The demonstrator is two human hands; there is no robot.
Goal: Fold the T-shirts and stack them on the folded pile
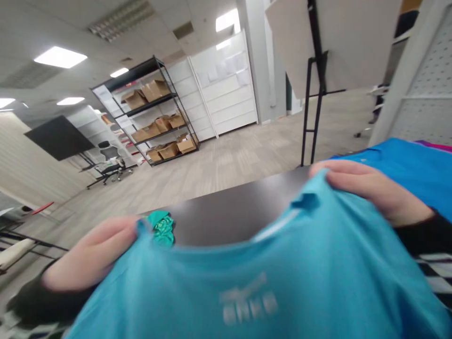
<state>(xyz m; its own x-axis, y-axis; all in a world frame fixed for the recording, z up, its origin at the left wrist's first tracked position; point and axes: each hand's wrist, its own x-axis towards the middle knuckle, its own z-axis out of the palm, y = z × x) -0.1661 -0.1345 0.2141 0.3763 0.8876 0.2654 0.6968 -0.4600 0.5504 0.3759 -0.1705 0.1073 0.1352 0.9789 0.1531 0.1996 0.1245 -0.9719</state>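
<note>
A light blue T-shirt (197, 292) hangs stretched between my two hands, its neckline sagging in the middle. Blurred white lettering shows on the chest. My left hand (95, 252) pinches the cloth at one shoulder. On the other side my right hand (367, 186) grips the opposite shoulder, higher up. Beyond the shirt lies a dark table (226, 212). A crumpled green cloth (162, 227) rests on it, just past my left hand. The lower part of the shirt runs out of view.
Blue garments (399, 160) lie at the right, with a purple and pink edge behind them. A white perforated panel (431, 84) stands beyond. Further off are a black shelf rack (158, 100) with cardboard boxes, an office chair (111, 160) and a board on a black stand (314, 108).
</note>
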